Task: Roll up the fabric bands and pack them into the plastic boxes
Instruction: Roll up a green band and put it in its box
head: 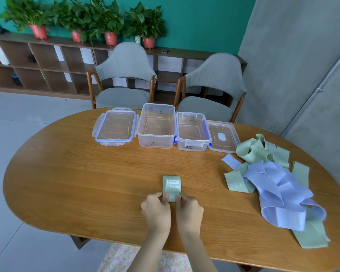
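A pale green fabric band (172, 185) lies flat on the wooden table (86, 183), its printed label facing up. My left hand (156, 210) and my right hand (188, 212) both pinch its near end, where the band is partly rolled. Two clear plastic boxes stand open at the far side: a taller one (156, 125) and a lower one with blue clips (192, 131). Both look empty. A loose heap of green bands (261, 151) and lilac bands (279, 191) lies to the right.
One lid with a blue seal (115, 127) rests left of the boxes, another lid (223, 136) right of them. Two grey chairs (124, 75) stand behind the table. A shelf with potted plants runs along the green wall.
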{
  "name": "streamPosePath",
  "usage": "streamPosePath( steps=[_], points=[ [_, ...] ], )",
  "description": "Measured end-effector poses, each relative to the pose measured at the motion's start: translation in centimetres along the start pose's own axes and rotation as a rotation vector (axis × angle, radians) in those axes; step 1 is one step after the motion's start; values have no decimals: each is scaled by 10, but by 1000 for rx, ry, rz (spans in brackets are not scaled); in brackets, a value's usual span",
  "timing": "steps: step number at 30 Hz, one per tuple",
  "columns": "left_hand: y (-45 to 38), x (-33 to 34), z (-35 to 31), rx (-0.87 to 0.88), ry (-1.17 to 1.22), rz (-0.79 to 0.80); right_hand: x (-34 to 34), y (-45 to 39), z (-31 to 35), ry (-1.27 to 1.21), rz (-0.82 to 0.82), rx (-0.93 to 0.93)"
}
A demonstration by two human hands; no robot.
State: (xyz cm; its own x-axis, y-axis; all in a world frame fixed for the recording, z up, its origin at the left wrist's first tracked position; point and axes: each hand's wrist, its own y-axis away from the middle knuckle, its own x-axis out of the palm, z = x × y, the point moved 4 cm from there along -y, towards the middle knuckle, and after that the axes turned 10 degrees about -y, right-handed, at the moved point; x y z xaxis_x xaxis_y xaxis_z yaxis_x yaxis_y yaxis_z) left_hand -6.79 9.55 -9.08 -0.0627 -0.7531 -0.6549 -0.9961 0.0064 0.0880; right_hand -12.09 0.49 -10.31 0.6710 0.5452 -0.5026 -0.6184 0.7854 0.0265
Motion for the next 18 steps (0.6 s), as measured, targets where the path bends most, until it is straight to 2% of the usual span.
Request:
streamPosePath(
  steps=[4, 11, 15, 18],
  points=[
    [-1, -4, 0, -41, -16, 39, -6, 1, 5, -89, -38, 41],
    [-4, -5, 1, -72, -72, 67, -4, -3, 0, -79, -8, 104],
    [-3, 2, -2, 8, -69, 69, -4, -9, 4, -141, -68, 120],
    [2, 8, -3, 42, -83, 72, -6, -11, 6, -60, -66, 98]
  ],
)
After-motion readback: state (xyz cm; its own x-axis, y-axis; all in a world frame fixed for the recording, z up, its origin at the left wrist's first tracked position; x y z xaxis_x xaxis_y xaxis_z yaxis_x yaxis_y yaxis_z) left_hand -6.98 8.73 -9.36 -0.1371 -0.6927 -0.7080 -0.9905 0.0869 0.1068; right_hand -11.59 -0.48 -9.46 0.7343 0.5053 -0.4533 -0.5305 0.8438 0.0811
